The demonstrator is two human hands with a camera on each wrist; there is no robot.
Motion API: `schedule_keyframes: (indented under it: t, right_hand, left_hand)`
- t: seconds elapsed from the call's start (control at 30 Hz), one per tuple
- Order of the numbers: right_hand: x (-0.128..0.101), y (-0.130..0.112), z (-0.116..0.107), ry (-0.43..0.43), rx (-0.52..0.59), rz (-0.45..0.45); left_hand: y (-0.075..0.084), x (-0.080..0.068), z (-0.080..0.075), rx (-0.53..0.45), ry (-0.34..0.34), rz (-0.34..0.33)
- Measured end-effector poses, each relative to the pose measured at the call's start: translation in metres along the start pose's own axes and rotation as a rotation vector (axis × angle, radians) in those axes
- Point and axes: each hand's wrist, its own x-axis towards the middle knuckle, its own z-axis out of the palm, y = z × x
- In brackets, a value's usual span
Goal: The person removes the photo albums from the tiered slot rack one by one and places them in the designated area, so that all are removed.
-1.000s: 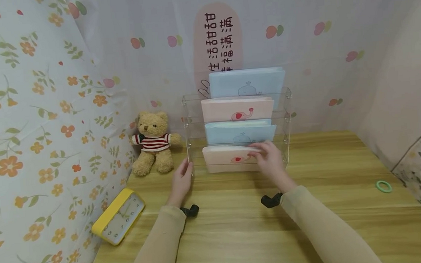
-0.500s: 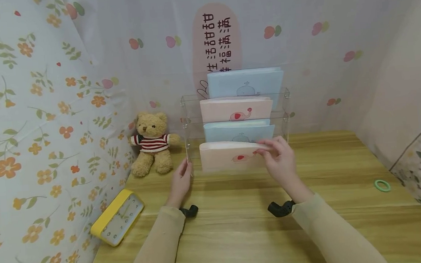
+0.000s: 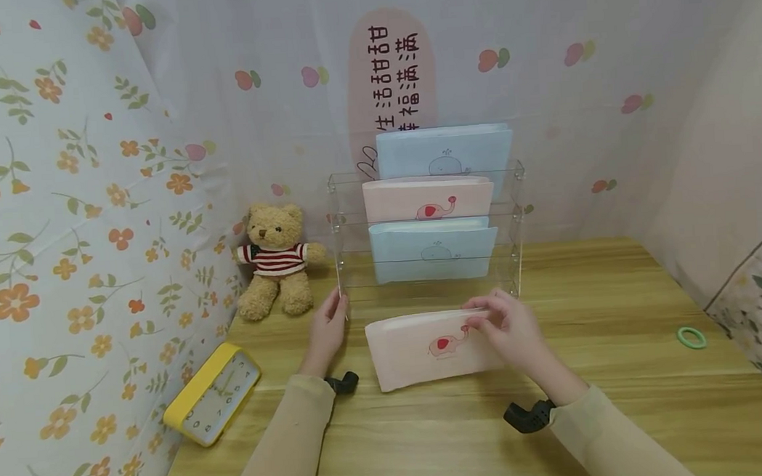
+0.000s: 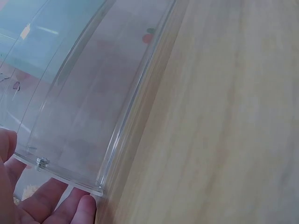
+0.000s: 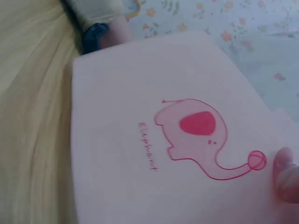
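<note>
A pink folder (image 3: 421,356) with a red elephant drawing is off the rack, low over the table in front of it. My right hand (image 3: 514,335) pinches its upper right edge; in the right wrist view the thumb (image 5: 287,179) presses on the front beside the elephant's trunk. A clear tiered rack (image 3: 520,266) stands behind. My left hand (image 3: 327,325) grips the rack's left side panel, its fingers (image 4: 49,193) around the edge in the left wrist view. Still in the rack are a blue whale folder (image 3: 408,254), a pink folder (image 3: 392,201) and a taller blue folder (image 3: 411,152).
A teddy bear (image 3: 273,252) in a striped top sits left of the rack. Nearer on the left lies a yellow clock (image 3: 214,394). On the right of the wooden table (image 3: 626,398) is a green ring (image 3: 691,337). Patterned cloth (image 3: 256,129) hangs behind.
My right hand has drawn the front pink folder out of the rack's lowest tier and brought it forward, toward me. The left hand has stayed on the rack's side.
</note>
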Motion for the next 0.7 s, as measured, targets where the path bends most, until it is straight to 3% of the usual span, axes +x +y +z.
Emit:
schedule_keyframes:
  t: [0.2, 0.4, 0.7]
  right_hand:
    - [-0.005, 0.014, 0.000, -0.084, -0.035, 0.030]
    - [-0.001, 0.028, 0.000, -0.141, -0.086, -0.009]
    - [0.002, 0.054, 0.005, -0.251, -0.041, -0.050]
  left_hand:
    - [0.003, -0.002, 0.000, 0.008, -0.003, -0.007]
    - [-0.002, -0.001, 0.000, 0.020, 0.007, 0.014]
    - [-0.001, -0.001, 0.000, 0.052, 0.018, 0.007]
